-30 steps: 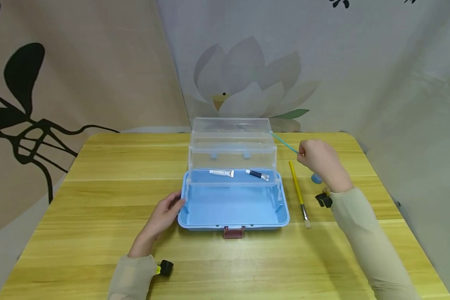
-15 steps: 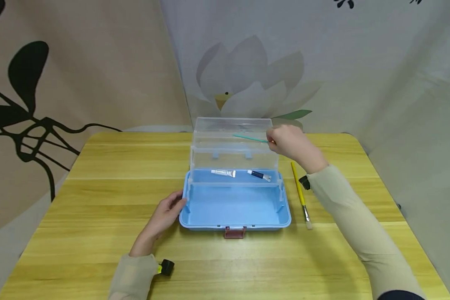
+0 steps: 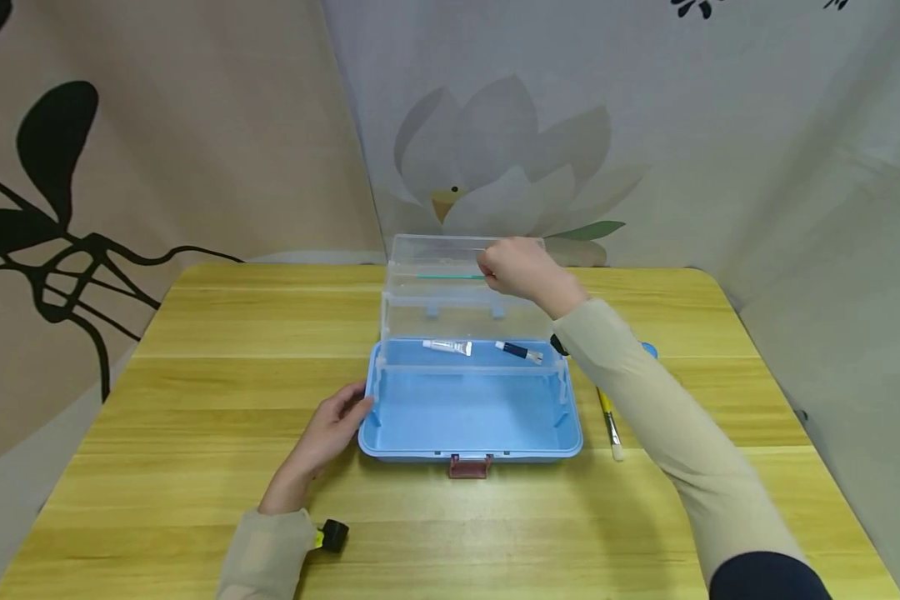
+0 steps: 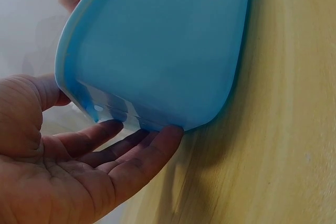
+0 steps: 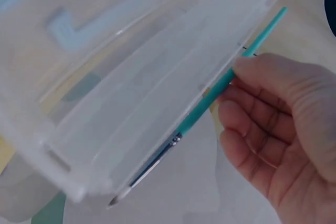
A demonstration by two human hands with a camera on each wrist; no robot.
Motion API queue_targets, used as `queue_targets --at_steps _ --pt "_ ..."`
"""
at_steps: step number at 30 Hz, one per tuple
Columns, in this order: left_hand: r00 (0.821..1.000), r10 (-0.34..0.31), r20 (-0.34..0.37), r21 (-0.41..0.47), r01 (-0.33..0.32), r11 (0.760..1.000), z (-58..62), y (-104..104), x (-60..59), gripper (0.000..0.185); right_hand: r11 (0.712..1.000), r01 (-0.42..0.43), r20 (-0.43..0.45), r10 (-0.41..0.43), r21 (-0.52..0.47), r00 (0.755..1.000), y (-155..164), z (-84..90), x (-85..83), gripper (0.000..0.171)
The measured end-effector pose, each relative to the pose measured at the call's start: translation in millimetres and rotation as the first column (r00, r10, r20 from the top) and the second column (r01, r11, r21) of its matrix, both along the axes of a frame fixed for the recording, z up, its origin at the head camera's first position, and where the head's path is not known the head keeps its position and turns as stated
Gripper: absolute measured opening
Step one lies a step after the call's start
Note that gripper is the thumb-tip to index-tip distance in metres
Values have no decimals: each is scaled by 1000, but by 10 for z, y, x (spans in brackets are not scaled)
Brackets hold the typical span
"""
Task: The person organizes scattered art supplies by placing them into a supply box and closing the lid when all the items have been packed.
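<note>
Since the earlier frame the right hand [image 3: 523, 271] has been travelling toward 9 o'clock, from beside the box's right side to over the clear upper tray [image 3: 465, 283], carrying the teal brush [image 3: 450, 277] with it. The left hand has not shifted.

Right hand is pinching the teal brush between thumb and fingertips [image 5: 247, 69], the handle lying roughly level across the clear upper tray, tip pointing to 9 o'clock in the head view. In the right wrist view the teal brush [image 5: 210, 100] is showing partly through the clear plastic wall, its metal ferrule and dark tip lower down; cannot tell whether it is touching the tray floor.

Left hand [image 3: 330, 429] is resting against the blue box [image 3: 468, 412] at its 9 o'clock corner, fingers [image 4: 131, 156] straight and relaxed, tips touching the blue wall, gripping nothing.

Two small paint tubes [image 3: 446, 346] [image 3: 517, 351] are lying in the box toward 12 o'clock. A red latch [image 3: 468, 465] is sitting at 6 o'clock of the box. A yellow brush [image 3: 607, 417] is lying on the wooden table [image 3: 157, 400] at 3 o'clock of the box, partly under the right sleeve.
</note>
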State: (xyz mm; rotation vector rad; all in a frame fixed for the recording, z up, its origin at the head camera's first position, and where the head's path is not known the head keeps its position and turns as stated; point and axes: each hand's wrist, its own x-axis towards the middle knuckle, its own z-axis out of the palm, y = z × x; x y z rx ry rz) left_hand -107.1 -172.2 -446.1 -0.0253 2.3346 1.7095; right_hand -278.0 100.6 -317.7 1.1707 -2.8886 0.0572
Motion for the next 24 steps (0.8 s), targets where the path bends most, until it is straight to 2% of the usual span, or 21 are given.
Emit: queue_targets --at_steps 7,17,24 --pt "1000 1 -7 1 -1 1000 -21 20 -6 45 1000 15 67 -16 13 998 -95 -54 -75 36" --pt "1000 -4 -22 -13 4 1000 -33 38 -15 45 999 35 115 -39 33 993 -152 -120 -127 29" --pt "1000 -10 -21 -11 10 1000 -34 47 -16 45 997 52 145 -59 50 988 -159 -155 -132 31"
